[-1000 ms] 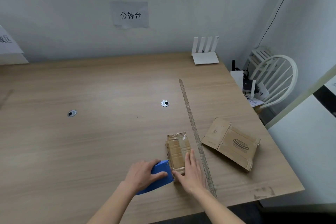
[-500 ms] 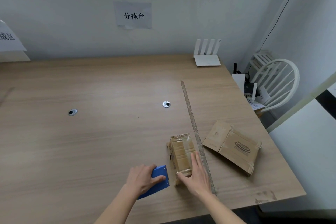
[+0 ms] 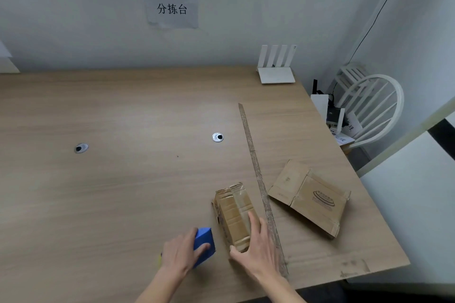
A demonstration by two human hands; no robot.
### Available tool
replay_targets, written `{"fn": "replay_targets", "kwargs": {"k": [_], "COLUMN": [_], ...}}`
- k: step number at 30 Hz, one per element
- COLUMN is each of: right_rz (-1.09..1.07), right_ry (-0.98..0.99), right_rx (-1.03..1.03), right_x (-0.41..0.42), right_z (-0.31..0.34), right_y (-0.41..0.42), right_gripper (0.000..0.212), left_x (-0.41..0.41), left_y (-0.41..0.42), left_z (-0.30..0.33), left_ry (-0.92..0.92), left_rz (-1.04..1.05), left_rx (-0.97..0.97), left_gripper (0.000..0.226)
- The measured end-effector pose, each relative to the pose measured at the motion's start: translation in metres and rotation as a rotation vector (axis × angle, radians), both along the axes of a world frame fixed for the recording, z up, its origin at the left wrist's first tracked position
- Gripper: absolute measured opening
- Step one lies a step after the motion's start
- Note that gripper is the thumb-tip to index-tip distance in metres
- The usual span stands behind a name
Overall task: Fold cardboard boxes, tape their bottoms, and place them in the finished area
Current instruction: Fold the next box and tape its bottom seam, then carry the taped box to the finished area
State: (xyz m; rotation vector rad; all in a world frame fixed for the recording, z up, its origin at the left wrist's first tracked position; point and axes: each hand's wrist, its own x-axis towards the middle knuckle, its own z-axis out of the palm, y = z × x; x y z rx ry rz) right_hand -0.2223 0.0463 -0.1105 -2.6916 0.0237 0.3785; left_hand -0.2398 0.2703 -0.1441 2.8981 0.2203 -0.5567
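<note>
The left hand [image 3: 181, 252] had drawn the gripped blue tape dispenser [image 3: 203, 243] clear of the box [image 3: 234, 214]; taping looked finished, the right hand [image 3: 258, 251] resting open on it.

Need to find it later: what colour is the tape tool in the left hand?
Blue tape tool, seen in the head view.

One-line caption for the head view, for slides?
Right hand steadies taped box; left hand holds blue tape dispenser.
</note>
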Motion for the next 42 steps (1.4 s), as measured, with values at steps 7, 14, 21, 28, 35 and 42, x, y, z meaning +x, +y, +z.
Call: {"fn": "replay_targets", "kwargs": {"k": [7,14,21,28,35,42], "right_rz": [-0.036,-0.160,-0.176,-0.068,-0.028,0.342], "right_ry": [0.011,-0.003,0.388,0.412,0.108,0.236], "right_rx": [0.001,0.283,0.625,0.897,0.961,1.056], "right_x": [0.000,0.024,0.060,0.116,0.140,0.154], "right_z": [0.002,0.012,0.014,0.134,0.226,0.276], "right_y": [0.005,-0.016,-0.022,-0.003,0.020,0.039], "right_gripper": [0.114,0.050,0.064,0.077,0.080,0.074], "left_x": [-0.011,0.009,0.028,0.070,0.091,0.083], "left_y": [0.025,-0.014,-0.073,-0.039,-0.017,0.027], "left_z": [-0.021,0.016,0.051,0.133,0.231,0.295], "left_ry": [0.083,-0.255,-0.007,-0.353,-0.504,-0.576], "left_rz": [0.015,0.121,0.433,0.397,0.459,0.646], "left_rx": [0.060,-0.247,-0.946,-1.129,-1.217,-1.281], "left_gripper": [0.067,0.059,0.058,0.080,0.025,0.082]}}
